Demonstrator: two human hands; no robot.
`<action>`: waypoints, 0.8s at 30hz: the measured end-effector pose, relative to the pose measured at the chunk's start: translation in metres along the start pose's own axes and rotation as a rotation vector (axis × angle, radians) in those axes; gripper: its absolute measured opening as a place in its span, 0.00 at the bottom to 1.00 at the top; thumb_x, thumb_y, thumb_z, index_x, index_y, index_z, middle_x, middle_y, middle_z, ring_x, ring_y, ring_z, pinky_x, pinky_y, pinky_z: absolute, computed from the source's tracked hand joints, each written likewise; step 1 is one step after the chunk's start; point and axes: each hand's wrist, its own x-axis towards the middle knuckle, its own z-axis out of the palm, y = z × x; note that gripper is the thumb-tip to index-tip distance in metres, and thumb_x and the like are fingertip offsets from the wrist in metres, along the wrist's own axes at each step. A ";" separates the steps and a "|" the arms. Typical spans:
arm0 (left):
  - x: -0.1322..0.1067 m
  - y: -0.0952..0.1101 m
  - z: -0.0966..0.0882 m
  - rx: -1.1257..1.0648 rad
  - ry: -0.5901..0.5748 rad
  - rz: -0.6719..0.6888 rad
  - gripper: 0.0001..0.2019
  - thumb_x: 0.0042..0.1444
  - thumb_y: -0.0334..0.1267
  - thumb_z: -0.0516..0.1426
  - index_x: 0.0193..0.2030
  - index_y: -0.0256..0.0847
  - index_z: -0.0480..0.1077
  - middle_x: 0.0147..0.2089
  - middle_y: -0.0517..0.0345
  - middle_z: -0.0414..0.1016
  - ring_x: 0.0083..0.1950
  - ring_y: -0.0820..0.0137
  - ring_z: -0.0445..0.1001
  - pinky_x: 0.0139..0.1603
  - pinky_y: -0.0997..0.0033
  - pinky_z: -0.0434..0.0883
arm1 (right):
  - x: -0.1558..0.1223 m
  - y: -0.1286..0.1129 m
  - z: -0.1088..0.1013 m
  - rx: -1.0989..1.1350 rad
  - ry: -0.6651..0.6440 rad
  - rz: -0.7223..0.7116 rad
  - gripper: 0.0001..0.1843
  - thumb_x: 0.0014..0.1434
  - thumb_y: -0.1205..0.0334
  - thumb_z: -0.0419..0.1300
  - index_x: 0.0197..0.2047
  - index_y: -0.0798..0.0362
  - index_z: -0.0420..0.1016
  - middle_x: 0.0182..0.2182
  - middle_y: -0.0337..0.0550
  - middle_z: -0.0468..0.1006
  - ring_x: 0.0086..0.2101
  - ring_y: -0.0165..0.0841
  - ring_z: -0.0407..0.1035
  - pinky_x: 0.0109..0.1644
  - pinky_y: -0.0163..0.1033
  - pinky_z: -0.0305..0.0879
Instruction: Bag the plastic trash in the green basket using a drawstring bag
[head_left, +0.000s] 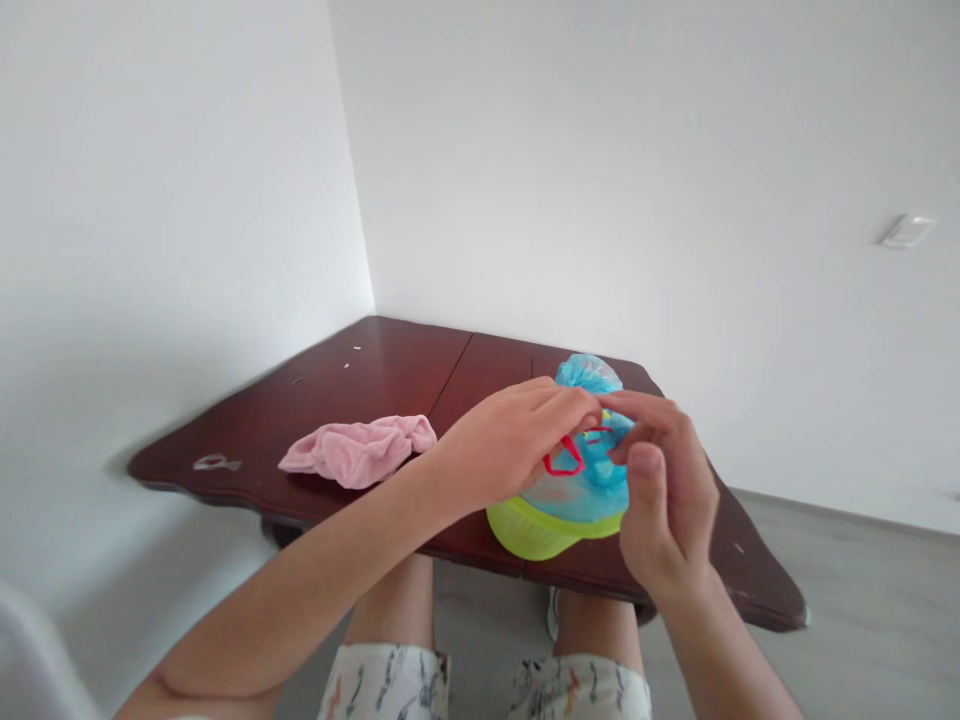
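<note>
A lime-green plastic basket point(529, 530) stands near the front edge of the table, with a translucent blue plastic bag point(581, 497) over its top. Part of the bag is bunched up behind my hands. My left hand point(517, 435) reaches over the basket from the left, fingers curled down. A red drawstring point(564, 462) loops out below those fingers, which appear closed on it. On the basket's right side is my right hand point(667, 480), its thumb apart and its index finger stretched to the left hand's fingertips. Its other fingers are bent beside the bag, with nothing visible in them.
A crumpled pink cloth point(360, 452) lies on the dark red wooden table point(405, 355), left of my forearm. A small clear-and-white scrap point(216, 462) sits near the left edge. White walls meet behind the table, and a switch point(907, 231) is on the right wall.
</note>
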 end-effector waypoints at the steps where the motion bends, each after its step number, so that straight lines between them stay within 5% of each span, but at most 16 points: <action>1: 0.000 0.000 0.001 0.086 0.025 0.070 0.13 0.89 0.40 0.52 0.60 0.40 0.78 0.52 0.46 0.88 0.52 0.59 0.83 0.59 0.56 0.80 | 0.002 -0.001 0.002 0.060 -0.048 0.124 0.20 0.89 0.47 0.56 0.65 0.47 0.85 0.48 0.47 0.89 0.38 0.35 0.79 0.41 0.41 0.78; 5: 0.000 -0.005 0.009 0.076 0.137 0.152 0.14 0.86 0.33 0.53 0.69 0.42 0.77 0.68 0.41 0.87 0.71 0.54 0.84 0.75 0.49 0.81 | 0.004 0.000 0.011 0.397 -0.272 0.542 0.29 0.88 0.33 0.56 0.48 0.48 0.82 0.23 0.35 0.79 0.19 0.29 0.66 0.21 0.34 0.60; 9: 0.003 -0.006 0.012 -0.147 -0.004 0.137 0.23 0.87 0.35 0.52 0.82 0.48 0.74 0.86 0.43 0.75 0.88 0.55 0.72 0.89 0.45 0.72 | 0.000 0.010 0.016 0.597 -0.352 0.621 0.28 0.79 0.29 0.68 0.41 0.46 0.78 0.16 0.28 0.71 0.12 0.28 0.58 0.15 0.32 0.54; 13: 0.004 -0.001 0.015 -0.134 -0.098 0.165 0.27 0.87 0.35 0.53 0.88 0.48 0.69 0.90 0.44 0.70 0.93 0.53 0.64 0.96 0.36 0.54 | -0.001 0.021 0.018 0.624 -0.293 0.664 0.35 0.74 0.28 0.73 0.29 0.47 0.73 0.15 0.31 0.68 0.13 0.28 0.59 0.15 0.33 0.55; 15: -0.002 0.002 0.018 -0.107 -0.106 0.132 0.28 0.86 0.35 0.55 0.88 0.48 0.69 0.85 0.45 0.78 0.92 0.52 0.65 0.97 0.34 0.49 | 0.001 0.029 0.018 0.611 -0.183 0.672 0.34 0.73 0.29 0.74 0.30 0.47 0.75 0.17 0.31 0.70 0.15 0.28 0.61 0.18 0.34 0.60; 18: -0.020 0.001 0.027 -0.133 -0.153 0.074 0.30 0.85 0.33 0.53 0.88 0.52 0.70 0.57 0.54 0.95 0.74 0.56 0.88 0.96 0.38 0.54 | 0.007 0.054 0.012 0.525 -0.015 0.650 0.29 0.72 0.29 0.75 0.39 0.48 0.83 0.23 0.32 0.75 0.21 0.28 0.65 0.25 0.34 0.64; 21: -0.044 -0.006 0.035 -0.210 -0.165 0.018 0.32 0.82 0.33 0.52 0.88 0.55 0.70 0.37 0.63 0.90 0.51 0.60 0.93 0.91 0.43 0.63 | 0.009 0.091 0.000 0.351 0.056 0.634 0.33 0.71 0.25 0.75 0.41 0.51 0.85 0.26 0.34 0.76 0.25 0.29 0.66 0.28 0.34 0.62; 24: -0.062 -0.012 0.039 -0.242 -0.120 0.001 0.37 0.78 0.34 0.55 0.91 0.52 0.65 0.35 0.61 0.88 0.50 0.55 0.91 0.85 0.43 0.69 | 0.005 0.121 -0.009 0.189 0.075 0.573 0.37 0.68 0.21 0.75 0.40 0.52 0.86 0.32 0.39 0.82 0.31 0.32 0.71 0.33 0.36 0.67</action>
